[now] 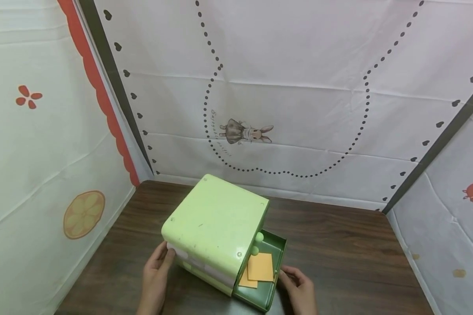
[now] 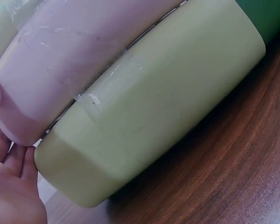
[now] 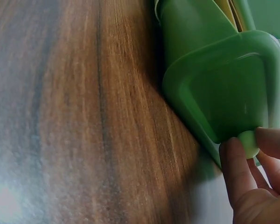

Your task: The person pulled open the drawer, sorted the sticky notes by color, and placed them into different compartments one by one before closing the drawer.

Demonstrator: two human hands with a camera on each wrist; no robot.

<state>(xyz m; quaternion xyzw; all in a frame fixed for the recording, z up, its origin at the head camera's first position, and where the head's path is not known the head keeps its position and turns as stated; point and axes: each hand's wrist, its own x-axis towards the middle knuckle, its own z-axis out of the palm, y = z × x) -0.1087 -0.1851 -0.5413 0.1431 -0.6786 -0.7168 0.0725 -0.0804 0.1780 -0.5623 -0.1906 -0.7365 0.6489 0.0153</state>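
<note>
A light-green desktop drawer cabinet (image 1: 220, 214) with a pink middle section (image 2: 60, 60) stands on the table. Its bottom drawer (image 1: 256, 297), dark green, is pulled out to the right. Orange paper notes (image 1: 260, 267) lie overlapping inside. At the cabinet's back left corner, my left hand (image 1: 156, 273) grips the side, thumb on the pink section and fingers round the end. My right hand (image 1: 299, 288) pinches the drawer's round light-green knob (image 3: 248, 143) between thumb and fingers. Two more knobs, an upper one (image 1: 259, 237) and a lower one (image 1: 254, 250), show on the closed drawers above.
Dark wood-grain table (image 1: 339, 245) surrounds the cabinet. A white printed cloth (image 1: 299, 109) hangs behind it, with further cloth walls at left (image 1: 31, 153) and right (image 1: 457, 210). Clear tape (image 2: 107, 84) spans the cabinet's side sections.
</note>
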